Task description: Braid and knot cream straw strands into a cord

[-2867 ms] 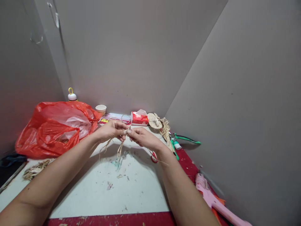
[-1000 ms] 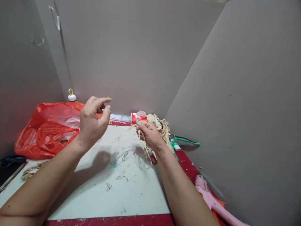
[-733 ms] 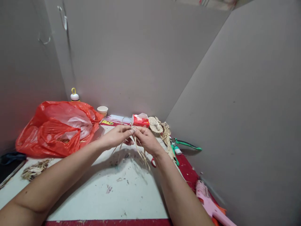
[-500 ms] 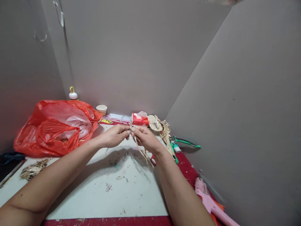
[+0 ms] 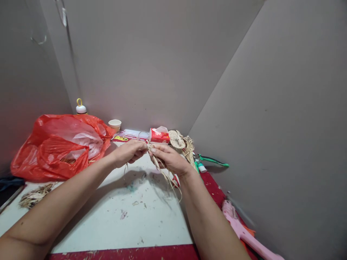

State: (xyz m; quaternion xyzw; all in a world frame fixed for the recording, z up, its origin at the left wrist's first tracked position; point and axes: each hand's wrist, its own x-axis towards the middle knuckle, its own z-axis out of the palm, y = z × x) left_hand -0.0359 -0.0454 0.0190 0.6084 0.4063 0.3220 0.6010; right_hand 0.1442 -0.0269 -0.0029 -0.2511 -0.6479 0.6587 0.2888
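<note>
While the right hand [image 5: 169,157] pinches pale fibre strands [image 5: 165,175], the left hand [image 5: 130,151] closes on their upper end. A red tissue pack [image 5: 159,135] lies just beyond.

Dry, rough straw-like strands [image 5: 165,174] at the grip. Left of it, glossy crinkled thin-plastic red bag [image 5: 62,148]. Beneath, smooth pale surface [image 5: 121,231], stained. Right, smooth pink plastic-looking tool [image 5: 240,227]; wall [image 5: 284,108] matt gray.
</note>
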